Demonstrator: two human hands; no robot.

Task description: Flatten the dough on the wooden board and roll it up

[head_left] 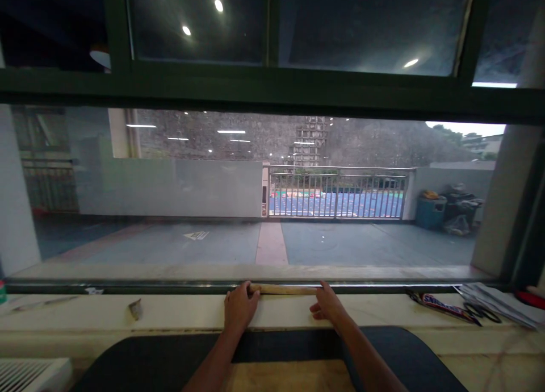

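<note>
A long, thin tan stick (285, 290) lies level between my two hands, along the bottom rail of the window. What it is made of I cannot tell. My left hand (240, 308) grips its left end, fingers curled round and thumb against the near side. At the other end, my right hand (327, 304) holds it with the upper fingers, while its lower fingers hang loosely curled beneath. Both hands are over the pale windowsill (283, 314).
Left on the sill stands a small tan scrap (135, 309). To the right lie a Snickers wrapper (447, 307), black scissors (483, 312) and papers (500, 302). A dark rounded board (170, 361) is below the sill. Behind the glass, a railing (336, 193) borders a walkway.
</note>
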